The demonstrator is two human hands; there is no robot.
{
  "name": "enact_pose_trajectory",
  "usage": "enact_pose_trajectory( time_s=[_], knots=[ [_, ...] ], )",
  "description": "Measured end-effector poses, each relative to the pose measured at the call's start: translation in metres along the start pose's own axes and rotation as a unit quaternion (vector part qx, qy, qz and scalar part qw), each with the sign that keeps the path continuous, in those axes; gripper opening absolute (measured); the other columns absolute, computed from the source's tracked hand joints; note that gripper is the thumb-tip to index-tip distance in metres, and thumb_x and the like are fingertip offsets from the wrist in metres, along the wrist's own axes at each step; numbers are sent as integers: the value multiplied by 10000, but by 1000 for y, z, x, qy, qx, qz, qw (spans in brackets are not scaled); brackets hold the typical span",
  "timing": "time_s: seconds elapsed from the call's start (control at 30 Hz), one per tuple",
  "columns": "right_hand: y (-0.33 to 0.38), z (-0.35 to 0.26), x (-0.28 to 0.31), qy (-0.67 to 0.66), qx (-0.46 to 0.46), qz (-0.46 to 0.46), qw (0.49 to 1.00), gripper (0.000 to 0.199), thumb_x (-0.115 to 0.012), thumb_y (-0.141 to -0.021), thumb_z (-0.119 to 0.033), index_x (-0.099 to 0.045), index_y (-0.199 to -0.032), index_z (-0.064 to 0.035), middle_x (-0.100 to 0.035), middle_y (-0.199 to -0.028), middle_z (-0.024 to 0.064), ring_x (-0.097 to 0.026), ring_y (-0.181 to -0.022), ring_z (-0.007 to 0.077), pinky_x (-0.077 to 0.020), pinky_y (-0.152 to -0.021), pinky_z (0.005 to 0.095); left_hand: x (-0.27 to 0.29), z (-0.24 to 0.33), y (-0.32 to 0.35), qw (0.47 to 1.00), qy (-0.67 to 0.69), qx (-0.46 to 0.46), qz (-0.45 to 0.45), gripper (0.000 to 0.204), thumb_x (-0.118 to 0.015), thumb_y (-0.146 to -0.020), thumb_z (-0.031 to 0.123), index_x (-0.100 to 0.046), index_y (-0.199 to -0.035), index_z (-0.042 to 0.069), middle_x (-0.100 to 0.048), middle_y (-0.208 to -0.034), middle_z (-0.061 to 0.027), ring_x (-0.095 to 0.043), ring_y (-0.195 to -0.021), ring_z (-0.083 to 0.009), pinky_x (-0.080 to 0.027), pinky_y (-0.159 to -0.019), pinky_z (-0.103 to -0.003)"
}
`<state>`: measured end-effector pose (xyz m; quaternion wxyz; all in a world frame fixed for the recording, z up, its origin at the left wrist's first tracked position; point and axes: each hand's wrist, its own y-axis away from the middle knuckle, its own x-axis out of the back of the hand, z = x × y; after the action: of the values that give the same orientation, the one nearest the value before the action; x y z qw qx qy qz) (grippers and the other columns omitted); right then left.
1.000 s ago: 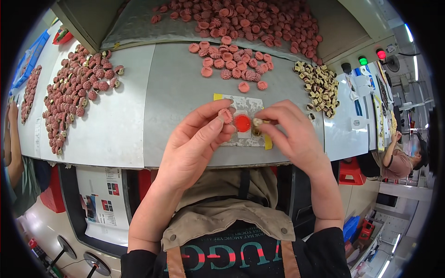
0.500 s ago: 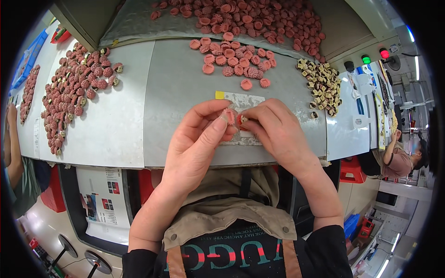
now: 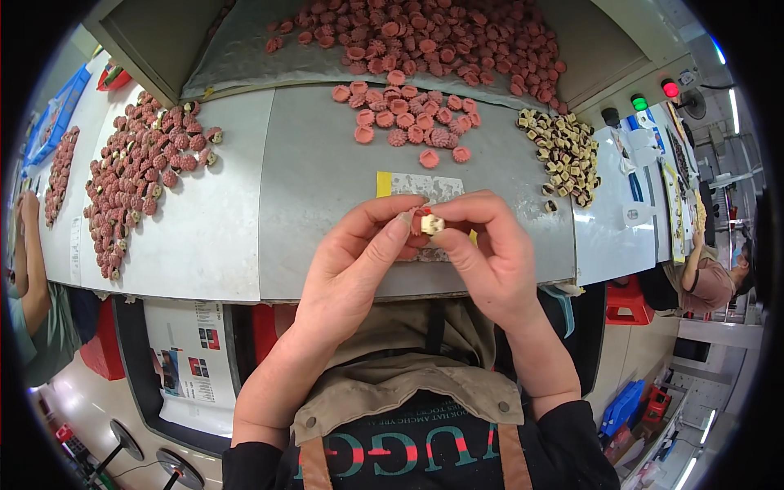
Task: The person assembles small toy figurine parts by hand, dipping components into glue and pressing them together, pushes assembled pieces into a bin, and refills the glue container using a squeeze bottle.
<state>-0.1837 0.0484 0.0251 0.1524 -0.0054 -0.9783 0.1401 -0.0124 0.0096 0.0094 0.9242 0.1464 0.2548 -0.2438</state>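
My left hand (image 3: 347, 265) pinches a small pink, bumpy-sided cup-shaped piece (image 3: 416, 220) between thumb and fingers. My right hand (image 3: 496, 261) holds a small cream-and-dark block (image 3: 433, 224) by its thumb and fingertips, against the open side of the pink piece. The two pieces meet; how far one sits inside the other is hidden by my fingers. Beneath my hands lies a whitish, stained pad (image 3: 420, 186) with a yellow strip at its left. Beyond it are loose pink cup-shaped pieces (image 3: 406, 119), and a heap of cream-and-dark blocks (image 3: 565, 155) lies to the right.
A larger pile of pink pieces (image 3: 425, 37) fills the box-like opening at the back. At the left lies a heap of pink bumpy pieces with cream ends (image 3: 139, 175). Green and red indicator buttons (image 3: 639, 102) sit on the right post. Other people work at both sides.
My right hand has turned, so the block's cream face now shows beside the pink piece. My left hand keeps its pinch. The whole view has shifted slightly.
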Motion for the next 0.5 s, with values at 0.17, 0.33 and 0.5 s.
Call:
enact_pose_trajectory(
  time_s=[0.17,0.33,0.5],
  knots=[
    [2,4,-4,19,28,19,999,208,-642,-926,-123,-571,-1088,-14,-578,-1021,87,-566,-890,146,-459,-804,255,-3,-5,-3,1000,22,-18,-8,291,-553,-985,142,-565,-1241,3,-613,-1150,-60,-579,-1046,-124,-471,-915,-268],
    [8,12,-4,112,103,30,988,214,-656,-912,-125,-578,-1084,-25,-579,-1018,97,-576,-879,182,-482,-769,282,-3,-13,2,984,-117,-137,-3,277,-583,-951,53,-572,-1221,-3,-618,-1113,-66,-585,-1047,-126,-482,-898,-256],
    [15,8,-8,127,132,73,980,335,-779,-785,-127,-594,-1053,-50,-589,-978,66,-579,-838,213,-489,-719,295,-10,1,6,996,-84,-31,-13,310,-598,-922,29,-546,-1226,-9,-631,-1036,-72,-601,-1012,-118,-483,-887,-252]
  ],
)
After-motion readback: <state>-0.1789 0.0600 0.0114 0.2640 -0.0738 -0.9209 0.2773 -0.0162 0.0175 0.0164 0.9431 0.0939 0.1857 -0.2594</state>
